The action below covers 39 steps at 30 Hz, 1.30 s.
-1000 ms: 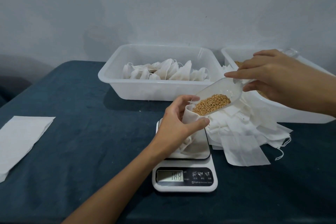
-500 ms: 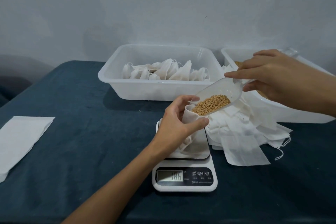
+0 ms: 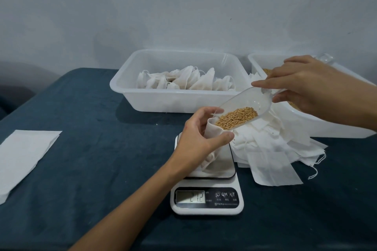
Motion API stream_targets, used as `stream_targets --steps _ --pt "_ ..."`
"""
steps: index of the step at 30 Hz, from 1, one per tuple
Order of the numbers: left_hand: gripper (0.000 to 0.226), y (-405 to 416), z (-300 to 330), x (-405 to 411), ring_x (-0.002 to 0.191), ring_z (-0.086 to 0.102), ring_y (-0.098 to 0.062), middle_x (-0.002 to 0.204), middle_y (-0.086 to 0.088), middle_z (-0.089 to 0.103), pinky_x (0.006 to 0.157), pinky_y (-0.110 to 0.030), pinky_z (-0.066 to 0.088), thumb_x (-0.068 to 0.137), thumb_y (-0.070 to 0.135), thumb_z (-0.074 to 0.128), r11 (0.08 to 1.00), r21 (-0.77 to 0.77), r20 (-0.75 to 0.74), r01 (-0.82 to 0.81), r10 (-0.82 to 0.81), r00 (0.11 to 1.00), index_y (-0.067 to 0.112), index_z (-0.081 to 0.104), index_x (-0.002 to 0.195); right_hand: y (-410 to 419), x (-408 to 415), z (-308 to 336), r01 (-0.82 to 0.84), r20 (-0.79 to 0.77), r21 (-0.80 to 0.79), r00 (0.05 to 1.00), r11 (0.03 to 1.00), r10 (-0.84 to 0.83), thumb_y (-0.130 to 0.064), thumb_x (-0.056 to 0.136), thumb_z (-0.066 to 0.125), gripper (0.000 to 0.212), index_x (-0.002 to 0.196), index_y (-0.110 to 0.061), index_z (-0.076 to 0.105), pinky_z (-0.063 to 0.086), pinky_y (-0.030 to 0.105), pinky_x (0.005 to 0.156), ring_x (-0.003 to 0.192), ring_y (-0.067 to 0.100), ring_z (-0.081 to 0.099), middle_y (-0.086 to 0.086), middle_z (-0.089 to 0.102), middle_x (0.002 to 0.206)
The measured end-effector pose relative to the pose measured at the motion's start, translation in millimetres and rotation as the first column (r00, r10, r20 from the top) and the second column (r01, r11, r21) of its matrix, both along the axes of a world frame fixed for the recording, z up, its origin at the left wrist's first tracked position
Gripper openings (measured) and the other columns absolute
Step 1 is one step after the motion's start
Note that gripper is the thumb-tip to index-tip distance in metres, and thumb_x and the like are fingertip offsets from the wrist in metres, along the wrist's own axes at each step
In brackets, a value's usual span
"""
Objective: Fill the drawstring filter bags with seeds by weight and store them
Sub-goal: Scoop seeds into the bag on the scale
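Observation:
My left hand (image 3: 201,135) holds a white filter bag (image 3: 212,128) upright with its mouth open on the white kitchen scale (image 3: 207,199). My right hand (image 3: 310,85) grips the handle of a clear plastic scoop (image 3: 251,102), tilted down to the left with its lip at the bag's mouth. Tan seeds (image 3: 236,118) lie in the scoop's lower end. The scale display shows lit digits. A white tub (image 3: 175,98) behind the scale holds several filled bags (image 3: 187,80). A second tub (image 3: 326,126) on the right holds seeds, mostly hidden by my right hand.
A loose heap of empty filter bags (image 3: 273,149) with drawstrings lies right of the scale on the dark blue tablecloth (image 3: 91,149). A white paper sheet (image 3: 22,155) lies at the left edge. A pale wall stands behind the tubs.
The scale reading has risen. The heap of seeds in the scoop has slid closer to the bag's mouth. Both hands stay almost where they were.

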<state>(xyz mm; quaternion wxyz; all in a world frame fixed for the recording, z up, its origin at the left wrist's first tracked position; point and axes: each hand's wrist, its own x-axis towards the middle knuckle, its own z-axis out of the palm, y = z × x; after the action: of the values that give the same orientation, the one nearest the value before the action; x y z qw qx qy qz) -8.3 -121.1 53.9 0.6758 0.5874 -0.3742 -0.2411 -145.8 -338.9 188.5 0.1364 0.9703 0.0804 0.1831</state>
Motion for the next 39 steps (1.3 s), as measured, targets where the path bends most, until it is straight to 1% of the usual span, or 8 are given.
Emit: stream_targets --steps 7,12,19,28,31,34,36,39 --pt "0.052 -0.7 -0.7 0.3 0.127 0.064 -0.020 0.124 0.007 0.072 0.103 -0.038 0.055 0.079 0.021 0.086 1.000 -0.007 -0.007 0.002 -0.002 1.000 0.029 0.065 0.125 -0.1 -0.4 -1.4 0.000 -0.001 0.009 1.000 1.000 0.000 -0.005 0.079 0.081 0.048 0.125 -0.015 0.071 0.044 0.053 0.100 0.095 0.031 0.067 0.001 0.073 0.101" --pt "0.052 0.0 0.6 -0.8 0.119 0.067 -0.013 0.122 0.012 0.071 0.092 -0.026 0.056 0.078 0.024 0.087 1.000 -0.005 -0.014 -0.010 0.010 1.000 0.032 0.066 0.124 -0.1 -0.8 -2.5 -0.006 0.014 0.018 1.000 1.000 0.005 -0.004 0.077 0.083 0.048 0.123 -0.013 0.072 0.045 0.054 0.098 0.098 0.033 0.068 0.003 0.074 0.103" --pt "0.053 0.9 1.9 -0.6 0.124 0.066 -0.023 0.127 0.004 0.072 0.106 -0.050 0.053 0.080 0.020 0.086 1.000 0.008 -0.018 0.001 0.000 1.000 0.030 0.064 0.127 2.3 0.3 1.5 -0.022 0.031 -0.035 0.999 0.999 0.023 -0.002 0.079 0.080 0.049 0.126 -0.013 0.071 0.042 0.053 0.103 0.094 0.030 0.067 0.002 0.072 0.101" --pt "0.051 1.3 0.2 0.5 0.125 0.061 -0.004 0.125 0.016 0.070 0.096 -0.017 0.051 0.080 0.020 0.086 1.000 0.001 0.014 -0.011 0.011 1.000 0.030 0.065 0.125 4.2 1.1 0.2 0.009 0.012 -0.039 1.000 0.999 -0.008 -0.003 0.077 0.082 0.050 0.124 -0.014 0.072 0.044 0.053 0.099 0.092 0.032 0.068 0.002 0.073 0.099" --pt "0.050 1.4 -0.5 1.4 0.128 0.057 0.003 0.127 0.020 0.068 0.096 -0.014 0.049 0.078 0.026 0.085 1.000 0.013 0.031 -0.017 0.017 0.999 0.034 0.065 0.123 2.6 0.6 -2.5 0.041 -0.014 0.045 0.999 0.998 -0.040 -0.003 0.079 0.081 0.048 0.124 -0.014 0.072 0.044 0.051 0.097 0.095 0.035 0.067 0.003 0.073 0.102" --pt "0.051 1.3 0.7 1.1 0.126 0.055 0.009 0.129 0.022 0.066 0.097 -0.015 0.050 0.076 0.028 0.085 0.999 0.027 0.025 -0.021 0.020 0.999 0.033 0.065 0.123 -2.6 -0.6 -7.7 0.087 -0.088 0.203 0.994 0.975 -0.071 -0.005 0.084 0.076 0.046 0.127 -0.020 0.070 0.041 0.041 0.094 0.096 0.031 0.063 0.000 0.073 0.106" --pt "0.053 1.2 1.8 1.1 0.127 0.057 0.003 0.129 0.016 0.067 0.100 -0.020 0.049 0.075 0.027 0.085 0.999 0.030 0.007 -0.027 0.027 1.000 0.029 0.065 0.124 -6.3 -3.2 -10.9 0.141 -0.160 0.325 0.983 0.935 -0.092 -0.011 0.088 0.073 0.046 0.130 -0.030 0.067 0.044 0.039 0.093 0.103 0.023 0.063 -0.008 0.071 0.109" --pt "0.053 2.3 2.8 1.0 0.127 0.062 -0.018 0.128 0.004 0.070 0.109 -0.040 0.050 0.079 0.020 0.085 0.999 0.037 -0.021 -0.023 0.024 0.999 0.025 0.065 0.127 -6.3 -7.3 -14.3 0.227 -0.222 0.447 0.965 0.866 -0.138 -0.024 0.090 0.070 0.043 0.129 -0.039 0.066 0.048 0.046 0.098 0.112 0.012 0.063 -0.021 0.068 0.113"
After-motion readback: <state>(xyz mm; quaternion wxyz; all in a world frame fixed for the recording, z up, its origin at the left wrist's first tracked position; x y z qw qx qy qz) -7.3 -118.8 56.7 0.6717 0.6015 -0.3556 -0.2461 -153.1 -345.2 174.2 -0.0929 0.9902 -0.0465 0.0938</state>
